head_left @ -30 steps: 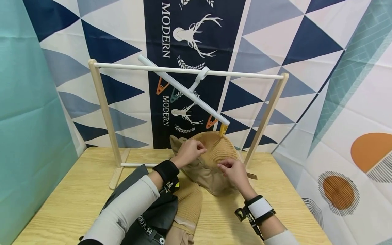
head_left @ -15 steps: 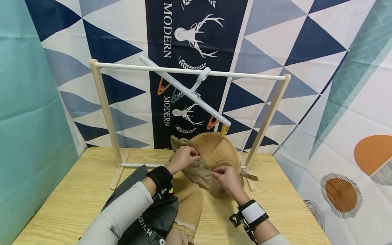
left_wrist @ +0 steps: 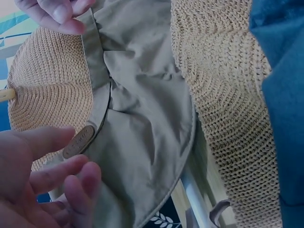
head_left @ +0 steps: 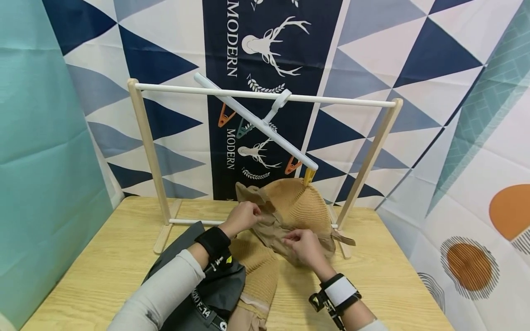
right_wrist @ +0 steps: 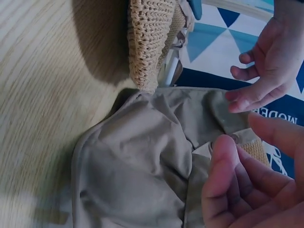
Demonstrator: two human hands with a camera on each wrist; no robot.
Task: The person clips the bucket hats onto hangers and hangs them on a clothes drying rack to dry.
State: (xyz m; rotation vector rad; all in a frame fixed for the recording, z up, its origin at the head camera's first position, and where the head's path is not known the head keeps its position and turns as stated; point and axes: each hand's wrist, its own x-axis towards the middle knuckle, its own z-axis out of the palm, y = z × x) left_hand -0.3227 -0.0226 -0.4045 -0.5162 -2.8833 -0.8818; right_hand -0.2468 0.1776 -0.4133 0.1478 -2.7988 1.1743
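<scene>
A tan knitted hat [head_left: 304,202] with a khaki cloth flap [left_wrist: 142,128] hangs by its crown from a yellow clip [head_left: 308,176] on a tilted white hanger bar [head_left: 256,122]. Its lower part rests on the table. My left hand [head_left: 244,216] pinches the khaki band at the hat's left side; in the right wrist view the left hand's fingertips [right_wrist: 237,100] meet the band's edge. My right hand [head_left: 302,243] pinches the flap lower down, at the front. A small leather tag [left_wrist: 78,141] sits on the band beside my left hand [left_wrist: 42,180].
The hanger hooks over the white rod [head_left: 331,99] of a wooden rack standing at the back of the wooden table [head_left: 103,262]. Orange and green clips hang on the bar. A second knitted hat [head_left: 256,271] and a dark grey garment [head_left: 219,289] lie under my left forearm.
Both hands have slid down from the knitted crown onto the khaki band and flap. The hat stays clipped to the hanger.
</scene>
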